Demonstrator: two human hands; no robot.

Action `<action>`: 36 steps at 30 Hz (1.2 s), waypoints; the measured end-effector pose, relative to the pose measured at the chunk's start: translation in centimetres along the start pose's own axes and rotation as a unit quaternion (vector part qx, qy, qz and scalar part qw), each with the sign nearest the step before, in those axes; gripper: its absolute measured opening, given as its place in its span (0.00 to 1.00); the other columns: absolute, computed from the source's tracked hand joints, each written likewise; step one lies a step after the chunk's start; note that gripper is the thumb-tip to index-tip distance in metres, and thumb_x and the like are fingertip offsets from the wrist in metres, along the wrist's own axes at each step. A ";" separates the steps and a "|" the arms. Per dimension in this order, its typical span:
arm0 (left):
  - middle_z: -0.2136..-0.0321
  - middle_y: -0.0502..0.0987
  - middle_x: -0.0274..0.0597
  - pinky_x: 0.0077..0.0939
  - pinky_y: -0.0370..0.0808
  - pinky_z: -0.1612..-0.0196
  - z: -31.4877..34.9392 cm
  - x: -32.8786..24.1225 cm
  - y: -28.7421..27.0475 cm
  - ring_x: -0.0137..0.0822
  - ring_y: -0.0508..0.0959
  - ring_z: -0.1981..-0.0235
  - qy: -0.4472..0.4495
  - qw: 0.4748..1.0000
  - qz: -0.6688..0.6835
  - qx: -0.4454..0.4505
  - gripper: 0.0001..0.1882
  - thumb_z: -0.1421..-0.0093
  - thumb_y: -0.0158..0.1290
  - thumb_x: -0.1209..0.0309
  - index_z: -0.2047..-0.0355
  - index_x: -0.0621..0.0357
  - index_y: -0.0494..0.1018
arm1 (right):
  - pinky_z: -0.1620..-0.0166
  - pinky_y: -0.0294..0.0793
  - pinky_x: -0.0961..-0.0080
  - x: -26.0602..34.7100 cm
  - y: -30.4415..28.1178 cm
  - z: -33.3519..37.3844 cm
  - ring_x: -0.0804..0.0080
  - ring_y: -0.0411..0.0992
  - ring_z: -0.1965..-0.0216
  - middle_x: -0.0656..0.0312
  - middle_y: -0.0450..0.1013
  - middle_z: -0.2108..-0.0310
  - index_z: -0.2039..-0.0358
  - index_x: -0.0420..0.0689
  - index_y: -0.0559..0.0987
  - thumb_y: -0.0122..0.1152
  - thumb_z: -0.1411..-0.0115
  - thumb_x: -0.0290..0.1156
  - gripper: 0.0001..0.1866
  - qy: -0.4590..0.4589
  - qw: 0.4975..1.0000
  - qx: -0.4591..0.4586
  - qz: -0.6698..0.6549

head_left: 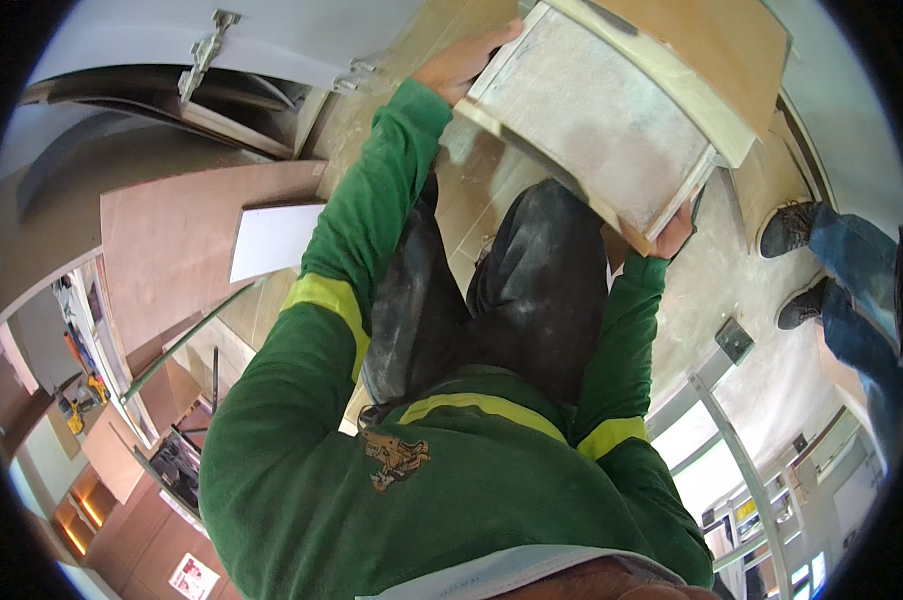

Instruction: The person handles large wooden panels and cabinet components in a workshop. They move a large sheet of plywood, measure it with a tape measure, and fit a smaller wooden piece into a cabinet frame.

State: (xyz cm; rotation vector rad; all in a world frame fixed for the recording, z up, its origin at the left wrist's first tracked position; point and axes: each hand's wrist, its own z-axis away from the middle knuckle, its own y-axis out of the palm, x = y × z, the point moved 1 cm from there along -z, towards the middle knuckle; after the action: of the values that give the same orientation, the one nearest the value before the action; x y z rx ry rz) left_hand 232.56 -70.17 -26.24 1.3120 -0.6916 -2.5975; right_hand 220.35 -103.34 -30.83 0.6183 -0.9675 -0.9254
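In front of my knees is a wooden drawer [592, 105] with a pale, dusty bottom and low wooden sides. It is tilted, and a cream-coloured strip [677, 75] runs along its far side. My left hand [464, 66] grips the drawer's left side, with the thumb and fingers partly hidden around the edge. Down at the near right corner, my right hand [675, 232] is wrapped around the drawer from the outside. Past the cream strip stands a tan wooden panel [717, 45]; whether it joins the drawer I cannot tell.
At the upper left a cabinet opening shows metal hinges [204, 58]. A plywood sheet [172, 235] and a white panel [272, 242] lie left of me. Another person's jeans-clad legs [857, 255] stand at right, near a metal ladder-like frame [737, 450]. A yellow drill [72, 412] lies far left.
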 end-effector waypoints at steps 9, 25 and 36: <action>0.50 0.76 0.50 0.28 0.77 0.51 0.6 1.7 -0.8 0.34 0.79 0.54 -0.011 1.000 -0.021 0.006 0.28 0.31 0.47 0.53 0.43 0.67 0.68 | 0.38 0.64 0.51 -0.6 1.0 2.1 0.52 0.67 0.42 0.52 0.69 0.42 0.39 0.43 0.68 0.42 0.30 0.50 0.29 0.045 0.991 0.077 -0.096; 0.47 0.74 0.52 0.28 0.77 0.50 2.5 2.0 -0.9 0.34 0.78 0.52 0.011 0.999 0.035 0.010 0.32 0.32 0.48 0.51 0.41 0.67 0.66 | 0.44 0.73 0.61 -1.9 -1.5 1.8 0.59 0.72 0.49 0.53 0.72 0.48 0.43 0.38 0.70 0.45 0.29 0.46 0.25 -0.023 0.999 -0.010 -0.028; 0.46 0.73 0.51 0.29 0.77 0.48 1.3 1.9 -0.8 0.35 0.78 0.51 0.003 0.998 0.053 0.036 0.29 0.32 0.48 0.53 0.41 0.65 0.66 | 0.47 0.75 0.62 -0.1 -1.6 0.6 0.60 0.74 0.53 0.54 0.74 0.52 0.46 0.37 0.72 0.47 0.29 0.45 0.24 -0.010 0.995 0.092 -0.045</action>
State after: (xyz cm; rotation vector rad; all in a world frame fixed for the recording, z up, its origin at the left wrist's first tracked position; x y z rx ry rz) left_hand 230.49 -69.67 -27.30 1.2645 -0.8368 -2.5058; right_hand 219.22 -104.05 -31.87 0.8149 -1.0576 -0.9294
